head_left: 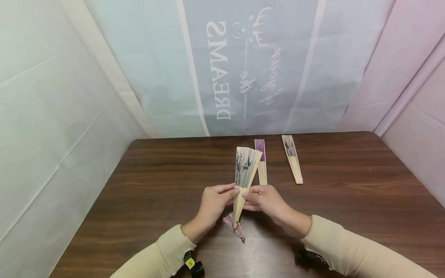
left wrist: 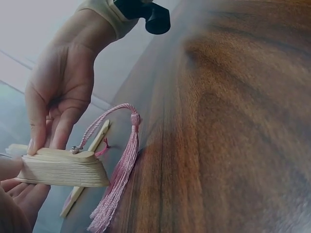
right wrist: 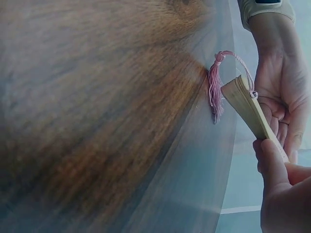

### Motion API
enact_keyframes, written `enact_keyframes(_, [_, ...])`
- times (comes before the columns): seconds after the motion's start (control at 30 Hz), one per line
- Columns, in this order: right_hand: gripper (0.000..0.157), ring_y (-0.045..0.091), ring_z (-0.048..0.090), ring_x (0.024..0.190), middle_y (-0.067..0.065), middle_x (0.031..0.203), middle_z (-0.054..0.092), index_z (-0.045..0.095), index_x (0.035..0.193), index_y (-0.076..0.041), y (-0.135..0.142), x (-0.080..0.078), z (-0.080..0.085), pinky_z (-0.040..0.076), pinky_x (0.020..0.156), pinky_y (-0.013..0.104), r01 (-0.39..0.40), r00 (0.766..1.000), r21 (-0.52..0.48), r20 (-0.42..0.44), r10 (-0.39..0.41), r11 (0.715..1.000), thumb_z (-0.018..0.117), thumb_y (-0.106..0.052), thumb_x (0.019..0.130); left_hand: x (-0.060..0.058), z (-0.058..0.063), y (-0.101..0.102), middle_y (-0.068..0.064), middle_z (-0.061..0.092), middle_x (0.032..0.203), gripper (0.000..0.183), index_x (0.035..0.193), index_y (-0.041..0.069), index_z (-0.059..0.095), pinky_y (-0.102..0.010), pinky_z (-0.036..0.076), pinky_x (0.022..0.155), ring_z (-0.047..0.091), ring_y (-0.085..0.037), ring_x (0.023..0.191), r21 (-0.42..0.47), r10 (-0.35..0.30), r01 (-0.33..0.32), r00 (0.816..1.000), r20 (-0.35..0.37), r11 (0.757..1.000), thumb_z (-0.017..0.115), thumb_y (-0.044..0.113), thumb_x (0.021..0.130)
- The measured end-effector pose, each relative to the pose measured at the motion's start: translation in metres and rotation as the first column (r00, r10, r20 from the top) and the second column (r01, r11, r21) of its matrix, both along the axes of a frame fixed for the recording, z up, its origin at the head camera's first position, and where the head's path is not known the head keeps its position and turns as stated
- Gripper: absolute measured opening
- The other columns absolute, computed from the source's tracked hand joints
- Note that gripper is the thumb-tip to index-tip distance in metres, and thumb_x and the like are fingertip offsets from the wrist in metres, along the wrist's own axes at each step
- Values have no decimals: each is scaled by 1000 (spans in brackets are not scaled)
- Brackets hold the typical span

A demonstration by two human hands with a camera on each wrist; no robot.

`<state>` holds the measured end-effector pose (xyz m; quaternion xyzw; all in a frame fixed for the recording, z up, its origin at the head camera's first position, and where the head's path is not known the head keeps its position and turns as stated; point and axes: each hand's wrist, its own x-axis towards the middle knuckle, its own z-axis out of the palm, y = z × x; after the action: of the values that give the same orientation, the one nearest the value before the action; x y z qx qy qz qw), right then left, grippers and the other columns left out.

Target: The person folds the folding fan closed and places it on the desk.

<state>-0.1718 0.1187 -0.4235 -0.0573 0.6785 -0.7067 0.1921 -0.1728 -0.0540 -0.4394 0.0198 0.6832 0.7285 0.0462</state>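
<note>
Between both hands is a folding fan, slightly spread and upright, with a grey printed leaf showing birds and pale wooden ribs. My left hand pinches its left edge near the base of the leaf. From the other side my right hand pinches the right edge at about the same height. A pink tassel hangs from the fan's lower end; its cord loop shows in the left wrist view, where the stacked ribs face the camera. In the right wrist view the ribs appear edge-on.
Behind the held fan lies a purple folded fan, partly covered by it. Farther right a grey-patterned folded fan lies near the back edge. The brown wooden table meets a lettered cloth backdrop at the back.
</note>
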Motion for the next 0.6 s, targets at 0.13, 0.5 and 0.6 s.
enact_keyframes(0.13, [30, 15, 75, 85, 28, 105, 72, 58, 113, 24, 0, -1, 0, 64, 84, 31, 0, 1000, 8, -10, 1, 1000, 55, -2, 98, -2, 0, 1, -30, 70, 107, 29, 112, -14, 68, -30, 63, 80, 73, -25, 93, -1, 20, -20, 1000, 6, 1000, 72, 3, 89])
enact_keyframes(0.5, [29, 16, 73, 87, 26, 105, 72, 59, 112, 24, -2, 1, -2, 63, 85, 31, 4, 1000, 23, -21, -4, 1000, 55, -1, 98, -3, -4, 3, -30, 71, 106, 29, 110, -14, 69, -31, 64, 79, 73, -28, 94, -47, 27, -28, 999, -27, 998, 73, 5, 88])
enact_keyframes(0.6, [30, 16, 73, 88, 28, 108, 71, 59, 114, 23, -2, 1, -3, 63, 86, 32, 3, 1000, 27, -27, -2, 1000, 55, -2, 98, -3, -5, 4, -29, 71, 105, 29, 109, -13, 70, -31, 64, 78, 73, -29, 94, -59, 24, -26, 999, -36, 998, 74, 6, 88])
